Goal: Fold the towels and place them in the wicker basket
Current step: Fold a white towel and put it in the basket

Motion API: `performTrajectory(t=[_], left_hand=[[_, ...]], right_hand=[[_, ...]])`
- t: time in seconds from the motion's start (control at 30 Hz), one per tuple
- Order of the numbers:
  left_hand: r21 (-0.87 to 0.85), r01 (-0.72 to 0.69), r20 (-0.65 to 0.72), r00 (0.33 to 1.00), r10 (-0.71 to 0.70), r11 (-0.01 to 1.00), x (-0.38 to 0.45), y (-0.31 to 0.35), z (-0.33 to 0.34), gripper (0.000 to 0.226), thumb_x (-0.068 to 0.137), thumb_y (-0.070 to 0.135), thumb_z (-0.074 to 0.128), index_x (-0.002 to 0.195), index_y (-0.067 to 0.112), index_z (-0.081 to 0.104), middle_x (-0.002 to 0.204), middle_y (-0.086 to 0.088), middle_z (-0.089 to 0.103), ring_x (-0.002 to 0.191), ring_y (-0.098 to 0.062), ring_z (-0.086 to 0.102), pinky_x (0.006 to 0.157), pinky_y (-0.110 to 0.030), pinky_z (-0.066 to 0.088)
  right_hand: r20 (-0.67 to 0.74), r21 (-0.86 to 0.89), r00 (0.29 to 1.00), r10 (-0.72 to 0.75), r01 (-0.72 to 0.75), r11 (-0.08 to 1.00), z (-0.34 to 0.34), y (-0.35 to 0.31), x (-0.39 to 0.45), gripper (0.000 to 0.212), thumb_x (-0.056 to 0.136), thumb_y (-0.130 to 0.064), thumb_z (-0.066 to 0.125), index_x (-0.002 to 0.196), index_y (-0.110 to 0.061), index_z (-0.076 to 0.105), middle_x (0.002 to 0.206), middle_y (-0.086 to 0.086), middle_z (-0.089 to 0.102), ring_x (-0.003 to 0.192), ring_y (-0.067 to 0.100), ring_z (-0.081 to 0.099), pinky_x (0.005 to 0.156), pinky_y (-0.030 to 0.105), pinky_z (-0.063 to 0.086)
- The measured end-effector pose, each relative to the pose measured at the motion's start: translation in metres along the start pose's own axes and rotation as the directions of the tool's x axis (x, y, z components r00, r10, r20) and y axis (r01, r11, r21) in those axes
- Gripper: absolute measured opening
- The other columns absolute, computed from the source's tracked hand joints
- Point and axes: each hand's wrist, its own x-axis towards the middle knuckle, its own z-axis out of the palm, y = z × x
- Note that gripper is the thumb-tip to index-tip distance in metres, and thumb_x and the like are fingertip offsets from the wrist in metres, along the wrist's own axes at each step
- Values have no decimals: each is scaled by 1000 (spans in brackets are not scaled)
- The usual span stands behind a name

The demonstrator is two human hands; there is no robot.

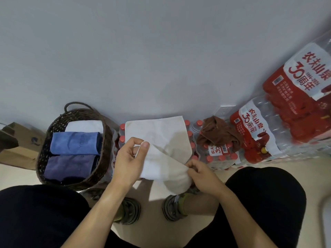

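A white towel (161, 136) lies spread over a pack of water bottles in front of me, its near part lifted and folding over. My left hand (129, 161) pinches one near corner of it between thumb and fingers. My right hand (200, 170) pinches the towel's other near edge lower down. To the left stands the dark wicker basket (105, 145), holding a folded white towel (84, 126), a blue one (75, 143) and a purple one (69, 166). A crumpled brown towel (217, 134) sits on bottles to the right.
Shrink-wrapped packs of red-capped water bottles (254, 133) line the wall on the right, stacked higher at the far right. A cardboard box (19, 144) lies left of the basket. My knees and sandalled feet (172, 206) are below, on a pale floor.
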Motion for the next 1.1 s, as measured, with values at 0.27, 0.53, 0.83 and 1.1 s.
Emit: performTrajectory(t=[0.27,0.53,0.83,1.1], left_hand=[[336,-139,-94,979,180,932,-5,6,-13,23,93,56,48,90,34,55,61,2,61,48,-14,51,46,-28,37],[13,-22,-102,995,23,1000,-3,10,-9,17,96,37,59,85,23,60,47,-13,44,45,-16,36,47,-26,30],[2,72,-194,979,-71,997,4,8,-17,16,96,33,60,83,23,61,77,-3,71,66,-12,65,58,-34,51],[271,228,-240,957,-164,935,44,-12,-31,15,95,34,52,88,22,58,80,3,66,74,-12,60,58,-27,42]], right_hand=[[72,331,991,-115,85,940,-34,-34,-21,31,87,-38,67,83,-7,67,77,-6,68,72,7,62,65,15,46],[224,-102,971,-89,114,988,-73,-29,-26,7,90,-30,70,88,-25,75,85,-14,72,81,3,67,71,16,52],[1,-81,999,33,-33,996,-95,-8,-20,24,98,-35,56,102,-17,72,98,1,74,94,17,68,81,34,54],[-130,670,987,96,16,743,-108,-35,31,30,96,-23,58,115,-3,70,116,13,71,98,22,66,82,37,53]])
